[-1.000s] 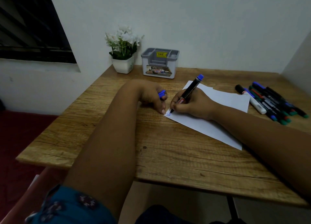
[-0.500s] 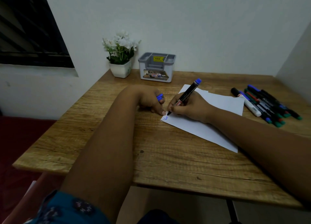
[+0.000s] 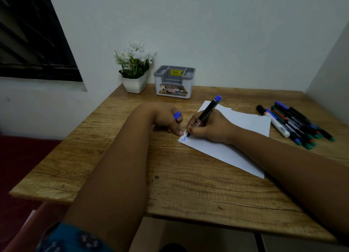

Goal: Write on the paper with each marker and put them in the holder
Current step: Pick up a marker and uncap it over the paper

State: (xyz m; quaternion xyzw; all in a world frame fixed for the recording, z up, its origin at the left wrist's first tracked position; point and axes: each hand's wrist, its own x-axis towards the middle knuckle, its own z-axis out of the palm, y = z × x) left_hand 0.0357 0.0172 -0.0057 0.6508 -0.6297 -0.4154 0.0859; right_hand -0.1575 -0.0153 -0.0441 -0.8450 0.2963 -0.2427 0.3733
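Right hand (image 3: 209, 128) pinches the blue marker (image 3: 206, 113), tip on the paper (image 3: 236, 138)'s near-left corner. Left hand (image 3: 168, 119) grips the blue cap (image 3: 177, 116), one finger pinning that corner. Keep paper pinned, strokes light.

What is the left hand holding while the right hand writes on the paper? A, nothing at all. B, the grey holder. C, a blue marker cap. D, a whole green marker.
C: a blue marker cap sticks out from the curled fingers of the left hand, whose fingertip rests by the corner of the paper, while the right hand writes with the uncapped marker.
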